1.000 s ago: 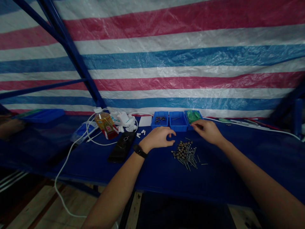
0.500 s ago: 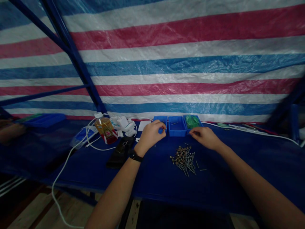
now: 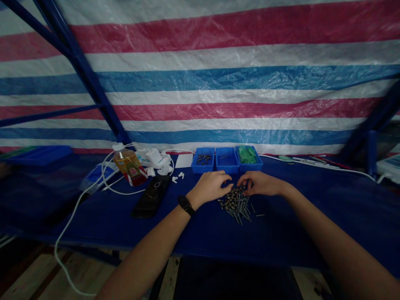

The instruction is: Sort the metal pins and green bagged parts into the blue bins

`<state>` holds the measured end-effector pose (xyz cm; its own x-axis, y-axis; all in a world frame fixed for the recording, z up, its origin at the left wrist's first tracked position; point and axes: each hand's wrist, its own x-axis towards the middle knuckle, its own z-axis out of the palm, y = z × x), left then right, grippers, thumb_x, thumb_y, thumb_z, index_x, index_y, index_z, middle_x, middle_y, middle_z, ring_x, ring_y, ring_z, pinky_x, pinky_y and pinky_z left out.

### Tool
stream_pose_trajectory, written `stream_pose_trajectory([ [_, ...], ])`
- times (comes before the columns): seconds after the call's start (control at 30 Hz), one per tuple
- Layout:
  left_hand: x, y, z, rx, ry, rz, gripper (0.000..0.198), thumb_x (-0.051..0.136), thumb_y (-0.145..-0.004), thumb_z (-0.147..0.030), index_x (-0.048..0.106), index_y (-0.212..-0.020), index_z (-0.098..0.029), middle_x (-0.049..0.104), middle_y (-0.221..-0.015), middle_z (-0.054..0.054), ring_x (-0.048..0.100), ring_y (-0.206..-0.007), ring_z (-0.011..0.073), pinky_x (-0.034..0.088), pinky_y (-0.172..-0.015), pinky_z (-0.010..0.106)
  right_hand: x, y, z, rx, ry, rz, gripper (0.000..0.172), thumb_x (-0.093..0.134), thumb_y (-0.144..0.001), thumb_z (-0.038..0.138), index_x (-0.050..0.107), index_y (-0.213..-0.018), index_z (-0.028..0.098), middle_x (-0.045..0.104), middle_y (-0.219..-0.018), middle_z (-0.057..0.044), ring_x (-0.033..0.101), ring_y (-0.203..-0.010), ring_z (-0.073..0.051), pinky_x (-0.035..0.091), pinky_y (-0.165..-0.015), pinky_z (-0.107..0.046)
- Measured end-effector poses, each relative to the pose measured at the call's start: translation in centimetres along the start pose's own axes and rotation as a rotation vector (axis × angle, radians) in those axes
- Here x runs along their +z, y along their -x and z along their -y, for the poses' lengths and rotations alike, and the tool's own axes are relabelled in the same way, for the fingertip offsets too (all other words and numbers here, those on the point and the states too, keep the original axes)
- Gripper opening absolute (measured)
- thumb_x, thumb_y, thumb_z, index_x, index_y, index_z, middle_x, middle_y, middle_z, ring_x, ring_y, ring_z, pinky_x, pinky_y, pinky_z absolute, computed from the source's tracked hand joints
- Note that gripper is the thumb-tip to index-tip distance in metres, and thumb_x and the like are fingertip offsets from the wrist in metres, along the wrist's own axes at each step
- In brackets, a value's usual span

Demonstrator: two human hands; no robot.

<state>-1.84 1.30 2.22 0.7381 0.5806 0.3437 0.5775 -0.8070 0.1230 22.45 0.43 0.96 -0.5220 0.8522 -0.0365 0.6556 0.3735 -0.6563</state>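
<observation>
A mixed pile of long silver screws and small brassy pieces (image 3: 239, 205) lies on the blue tabletop. My left hand (image 3: 212, 186) is at the pile's upper left, thumb and forefinger curved apart with a gap between them. At its upper right, my right hand (image 3: 261, 183) reaches into the edge of the pile with bent, parted fingers; I see nothing held. Behind the hands stand three blue bins: a left bin (image 3: 203, 168) with small brassy pieces, a middle bin (image 3: 227, 168) with a few long screws, and a right bin (image 3: 251, 167) holding a green plastic bag (image 3: 247, 155).
Left of my arm lie a black phone (image 3: 152, 196), white earbuds (image 3: 178, 178), and a bottle of amber drink (image 3: 130, 166). A white cable (image 3: 73, 210) hangs over the table's front edge. Pens and a red wire (image 3: 329, 162) lie at the back right.
My left hand has come away from the left bin, rightward and down to the pile. My right hand has moved left from beside the right bin onto the pile's edge. The camera view has shifted slightly.
</observation>
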Motion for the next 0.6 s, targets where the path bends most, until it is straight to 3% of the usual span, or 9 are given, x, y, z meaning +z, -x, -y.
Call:
stream_pose_trajectory([
  [0.17,0.6,-0.1,0.3,0.012,0.017,0.028,0.022,0.060,-0.094,-0.034,0.075,-0.104,-0.020,0.072,-0.092,0.004,0.068,-0.081,0.0183,0.049,-0.068,0.027,0.4,-0.6,-0.1,0.018,-0.041,-0.011,0.022,0.064,-0.071,0.011,0.075,-0.090,0.014,0.073,-0.076,-0.004,0.067,-0.071,-0.018,0.050,-0.066,-0.028],
  [0.23,0.7,-0.2,-0.6,0.013,0.057,-0.055,0.020,0.057,-0.095,-0.027,0.075,-0.099,-0.020,0.072,-0.087,0.003,0.067,-0.077,0.0160,0.048,-0.066,0.026,0.3,-0.5,0.1,0.022,-0.025,-0.042,0.021,0.063,-0.071,0.012,0.074,-0.089,0.014,0.073,-0.075,-0.004,0.067,-0.070,-0.018,0.049,-0.065,-0.027],
  [0.33,-0.1,-0.6,-4.0,0.050,0.154,-0.236,0.028,0.047,-0.100,-0.022,0.073,-0.091,-0.018,0.070,-0.076,0.001,0.063,-0.064,0.0107,0.047,-0.060,0.023,0.0,-0.2,0.6,0.005,0.004,-0.055,0.017,0.061,-0.073,0.014,0.074,-0.084,0.014,0.073,-0.075,-0.003,0.067,-0.071,-0.018,0.047,-0.063,-0.027],
  [0.4,-1.6,-0.8,-7.5,0.285,0.073,-0.281,0.035,0.043,-0.101,-0.024,0.072,-0.081,-0.021,0.068,-0.071,0.001,0.062,-0.061,0.0102,0.050,-0.060,0.025,-0.1,-0.1,0.7,-0.014,-0.017,-0.056,0.019,0.058,-0.072,0.011,0.074,-0.082,0.015,0.075,-0.077,-0.004,0.067,-0.072,-0.019,0.047,-0.064,-0.028],
  [0.5,-4.6,-1.0,-12.5,1.021,-0.297,-0.298,0.037,0.042,-0.100,-0.029,0.073,-0.083,-0.038,0.072,-0.086,0.003,0.067,-0.077,0.0134,0.053,-0.064,0.036,-0.1,-0.1,0.3,0.008,-0.124,-0.050,0.023,0.063,-0.072,0.012,0.076,-0.091,0.016,0.076,-0.081,-0.006,0.068,-0.074,-0.020,0.051,-0.066,-0.029],
  [0.53,-5.4,-1.1,-13.9,1.177,-0.454,-0.283,0.038,0.037,-0.100,-0.034,0.072,-0.092,-0.047,0.072,-0.096,0.002,0.068,-0.087,0.0148,0.052,-0.064,0.041,-0.1,-0.1,0.0,0.023,-0.156,-0.040,0.026,0.067,-0.072,0.015,0.076,-0.096,0.016,0.076,-0.084,-0.007,0.069,-0.074,-0.020,0.052,-0.067,-0.029],
  [0.57,-6.1,-1.2,-15.0,1.250,-0.640,-0.279,0.037,0.031,-0.099,-0.042,0.064,-0.109,-0.058,0.071,-0.107,0.001,0.068,-0.097,0.0159,0.050,-0.061,0.045,-0.2,-0.2,-0.3,0.038,-0.179,-0.022,0.031,0.071,-0.071,0.019,0.075,-0.101,0.016,0.076,-0.090,-0.007,0.069,-0.076,-0.019,0.053,-0.067,-0.029],
  [0.6,-6.6,-1.3,-15.8,1.236,-0.937,-0.249,0.039,0.027,-0.096,-0.054,0.047,-0.127,-0.066,0.067,-0.117,0.000,0.065,-0.105,0.0184,0.046,-0.056,0.049,-0.2,-0.2,-0.6,0.050,-0.191,-0.004,0.037,0.075,-0.070,0.023,0.075,-0.106,0.017,0.076,-0.095,-0.007,0.070,-0.076,-0.019,0.054,-0.067,-0.028],
])
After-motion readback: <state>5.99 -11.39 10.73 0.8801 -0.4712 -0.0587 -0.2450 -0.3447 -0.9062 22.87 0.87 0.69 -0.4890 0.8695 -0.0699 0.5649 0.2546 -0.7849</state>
